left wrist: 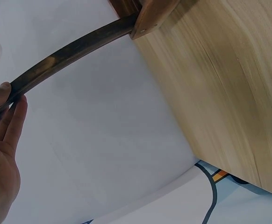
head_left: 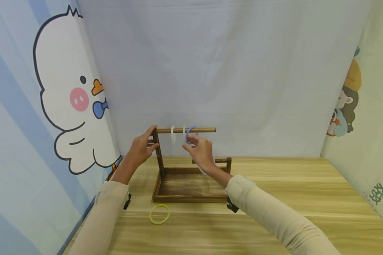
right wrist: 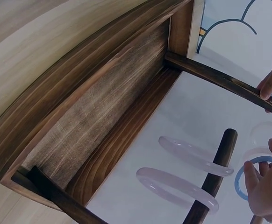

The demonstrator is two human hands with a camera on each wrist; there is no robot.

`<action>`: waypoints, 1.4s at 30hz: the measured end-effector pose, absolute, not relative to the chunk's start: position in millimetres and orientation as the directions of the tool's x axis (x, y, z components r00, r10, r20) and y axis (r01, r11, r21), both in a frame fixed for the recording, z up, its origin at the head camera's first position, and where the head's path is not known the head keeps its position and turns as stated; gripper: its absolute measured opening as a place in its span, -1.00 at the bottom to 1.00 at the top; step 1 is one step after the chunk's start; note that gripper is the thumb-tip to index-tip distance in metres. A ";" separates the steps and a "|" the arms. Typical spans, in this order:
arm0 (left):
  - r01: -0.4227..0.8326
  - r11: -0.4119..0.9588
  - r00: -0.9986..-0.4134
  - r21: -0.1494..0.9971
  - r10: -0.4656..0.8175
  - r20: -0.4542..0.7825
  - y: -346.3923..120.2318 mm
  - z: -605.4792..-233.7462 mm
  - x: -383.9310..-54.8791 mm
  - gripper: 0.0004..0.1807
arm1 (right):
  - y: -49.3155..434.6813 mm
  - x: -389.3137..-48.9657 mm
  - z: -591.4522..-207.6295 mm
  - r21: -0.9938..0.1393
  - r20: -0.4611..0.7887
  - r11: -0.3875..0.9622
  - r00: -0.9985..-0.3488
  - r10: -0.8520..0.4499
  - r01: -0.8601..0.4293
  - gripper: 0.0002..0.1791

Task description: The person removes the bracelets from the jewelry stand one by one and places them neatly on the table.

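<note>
A dark wooden rack has a tall upright post (head_left: 160, 159), an upper bar (head_left: 207, 130) and a tray base (head_left: 191, 199). My left hand (head_left: 141, 148) holds the top of the post between thumb and fingers, also visible in the left wrist view. Near the upper bar's middle, my right hand (head_left: 201, 152) pinches a blue ring (right wrist: 239, 183), which overlaps the bar in the head view. Two whitish rings, one of them the nearer-to-post white ring (head_left: 172, 135), hang on that bar between my hands. Pale purple rings (right wrist: 173, 182) hang on the shorter lower bar (right wrist: 225, 151).
On the wooden table (head_left: 274, 198), a yellow ring (head_left: 150, 216) lies flat in front of the tray. A pale curtain (head_left: 242, 71) hangs behind the rack. Printed cloths stand at left and right, the left one with a cartoon bird (head_left: 60, 63).
</note>
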State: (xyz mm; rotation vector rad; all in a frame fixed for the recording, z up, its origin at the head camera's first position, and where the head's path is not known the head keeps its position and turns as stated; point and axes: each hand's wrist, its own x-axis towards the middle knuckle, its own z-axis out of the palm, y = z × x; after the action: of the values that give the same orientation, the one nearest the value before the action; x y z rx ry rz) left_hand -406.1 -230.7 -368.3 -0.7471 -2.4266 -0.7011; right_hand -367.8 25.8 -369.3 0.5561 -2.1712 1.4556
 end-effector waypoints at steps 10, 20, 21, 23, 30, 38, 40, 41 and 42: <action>0.605 0.722 -0.737 0.336 0.348 0.580 -230.8 -365.3 -404.8 -0.15 | 33.6 -372.7 -367.6 -0.714 0.619 0.389 -0.784 -0.035 -0.582 -0.68; 0.610 0.712 -0.736 0.348 0.347 0.581 -230.8 -366.9 -405.1 -0.14 | 48.0 -370.6 -363.7 -0.777 0.570 0.316 -0.821 -0.015 -0.545 -0.71; 0.611 0.711 -0.735 0.348 0.348 0.582 -230.6 -366.8 -405.3 -0.14 | 50.0 -370.4 -363.1 -0.778 0.569 0.315 -0.822 -0.012 -0.543 -0.71; 0.614 0.710 -0.733 0.344 0.350 0.584 -230.5 -366.9 -405.4 -0.14 | 54.3 -370.0 -361.9 -0.781 0.566 0.316 -0.824 -0.006 -0.539 -0.70; 0.617 0.710 -0.729 0.339 0.353 0.586 -229.7 -368.8 -406.7 -0.14 | 70.5 -370.5 -360.4 -0.817 0.510 0.327 -0.860 0.027 -0.474 -0.68; 0.601 0.720 -0.742 0.347 0.341 0.578 -227.4 -369.4 -406.7 -0.14 | 89.5 -372.5 -358.9 -0.864 0.451 0.260 -0.892 0.021 -0.431 -0.67; 0.603 0.720 -0.740 0.345 0.342 0.579 -227.2 -369.3 -406.4 -0.14 | 93.9 -371.7 -358.3 -0.866 0.447 0.257 -0.894 0.017 -0.428 -0.66; 0.604 0.719 -0.739 0.344 0.344 0.580 -227.2 -369.3 -406.2 -0.14 | 95.9 -371.3 -358.2 -0.865 0.448 0.259 -0.894 0.016 -0.429 -0.66; 0.604 0.719 -0.739 0.343 0.344 0.580 -227.2 -369.3 -406.0 -0.14 | 97.7 -370.6 -357.9 -0.863 0.451 0.263 -0.892 0.014 -0.432 -0.65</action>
State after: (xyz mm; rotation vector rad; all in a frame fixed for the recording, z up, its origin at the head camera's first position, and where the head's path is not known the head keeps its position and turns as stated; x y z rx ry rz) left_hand -406.0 -227.2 -369.3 -0.7239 -2.4393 -0.7232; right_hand -370.6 97.7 -357.9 0.3807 -2.1714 1.6648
